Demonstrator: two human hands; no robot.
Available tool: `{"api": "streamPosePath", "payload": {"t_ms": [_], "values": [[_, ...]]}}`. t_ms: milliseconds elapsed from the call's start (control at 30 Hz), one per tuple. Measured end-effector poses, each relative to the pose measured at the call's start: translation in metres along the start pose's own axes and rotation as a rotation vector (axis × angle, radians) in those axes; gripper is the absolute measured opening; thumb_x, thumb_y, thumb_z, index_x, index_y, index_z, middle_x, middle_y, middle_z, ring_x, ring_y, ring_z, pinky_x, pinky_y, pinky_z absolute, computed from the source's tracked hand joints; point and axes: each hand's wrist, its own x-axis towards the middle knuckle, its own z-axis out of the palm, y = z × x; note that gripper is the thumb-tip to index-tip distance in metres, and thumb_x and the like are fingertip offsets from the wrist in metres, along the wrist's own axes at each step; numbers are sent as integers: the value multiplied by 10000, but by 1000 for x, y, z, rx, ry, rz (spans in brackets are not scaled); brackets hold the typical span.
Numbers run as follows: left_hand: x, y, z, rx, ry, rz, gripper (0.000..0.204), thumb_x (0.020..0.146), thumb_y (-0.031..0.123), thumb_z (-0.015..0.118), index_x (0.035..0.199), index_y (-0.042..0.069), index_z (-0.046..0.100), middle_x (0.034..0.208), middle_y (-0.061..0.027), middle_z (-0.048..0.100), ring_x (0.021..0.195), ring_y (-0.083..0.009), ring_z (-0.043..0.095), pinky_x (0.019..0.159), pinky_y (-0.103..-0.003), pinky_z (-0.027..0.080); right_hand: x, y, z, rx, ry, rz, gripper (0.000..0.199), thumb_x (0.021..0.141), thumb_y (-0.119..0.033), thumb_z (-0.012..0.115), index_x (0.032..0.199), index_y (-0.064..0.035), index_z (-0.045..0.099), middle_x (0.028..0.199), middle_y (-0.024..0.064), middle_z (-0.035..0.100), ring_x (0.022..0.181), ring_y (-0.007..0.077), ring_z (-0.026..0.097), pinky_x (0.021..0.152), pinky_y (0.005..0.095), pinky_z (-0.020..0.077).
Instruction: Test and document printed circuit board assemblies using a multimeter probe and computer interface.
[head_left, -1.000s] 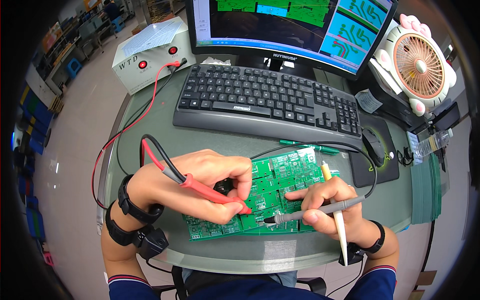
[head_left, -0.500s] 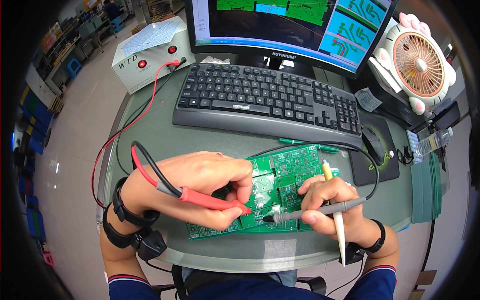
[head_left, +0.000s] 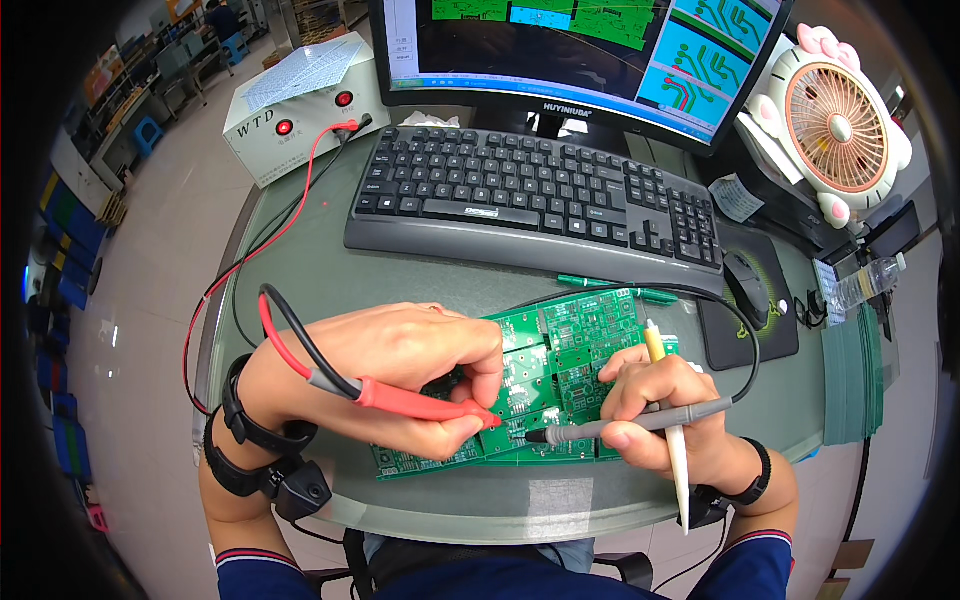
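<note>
A green circuit board panel [head_left: 525, 385] lies on the desk under both hands. My left hand [head_left: 400, 375] is closed round a red test probe [head_left: 415, 398], whose tip points down at the board's middle. In my right hand [head_left: 665, 405] is a grey test probe [head_left: 580, 432] with a dark tip, slanting left to the board close to the red tip. A cream pen-like stick [head_left: 678, 460] with a yellowish end is also held between the right fingers. Whether either tip touches the board I cannot tell.
Behind the board stand a black keyboard [head_left: 530, 200] and a monitor [head_left: 570, 60]. A white box with red switches [head_left: 305, 110] feeds the probe leads. On the right are a mouse [head_left: 747, 285], a fan [head_left: 840, 130], a bottle [head_left: 868, 283] and stacked green boards [head_left: 850, 375].
Hardly anything differs. Both hands keep their places and grips, with the probes almost still over the board.
</note>
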Motion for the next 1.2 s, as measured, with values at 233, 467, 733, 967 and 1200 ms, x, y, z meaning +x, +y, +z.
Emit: {"api": "streamPosePath", "payload": {"t_ms": [233, 467, 733, 967, 1200], "values": [[2, 8, -3, -138, -13, -101, 241, 732, 90, 639, 961, 55, 576, 762, -27, 591, 691, -186, 586, 667, -315, 473, -1, -4, 0, 138, 11, 82, 249, 861, -150, 688, 904, -78, 454, 634, 9, 579, 585, 126, 587, 817, 393, 480], [7, -7, 5, -103, 55, -38, 308, 808, 209, 641, 1014, -17, 600, 666, -64, 571, 580, -162, 548, 552, -321, 429, 63, -36, -9, -59, -37, 239, 288, 885, -225, 679, 973, 11, 540, 769, 89, 631, 728, 159, 645, 624, 295, 492], [-48, -25, -24, -547, 554, -88, 260, 877, 242, 487, 684, 75, 436, 644, -32, 452, 649, -142, 433, 624, -279, 366, 85, -50, -53, 325, -92, 324, 248, 975, -239, 547, 926, 3, 569, 773, 62, 640, 706, 105, 632, 615, 237, 506], [-73, -51, -36, -1119, 911, 402, 273, 899, 259, 435, 680, 126, 340, 610, -7, 303, 586, -154, 351, 656, -330, 374, 113, 44, -30, -613, -304, -12, 130, 928, -251, 541, 929, -127, 579, 888, 94, 650, 915, 330, 617, 743, 460, 463], [-80, -36, -27, -1332, 1077, 510, 290, 911, 261, 400, 657, 135, 338, 593, 1, 322, 518, -156, 352, 643, -361, 396, 131, 36, -9, -826, -516, 93, 209, 935, -327, 542, 1044, -158, 599, 1036, 61, 651, 1137, 261, 526, 939, 449, 327]]}}
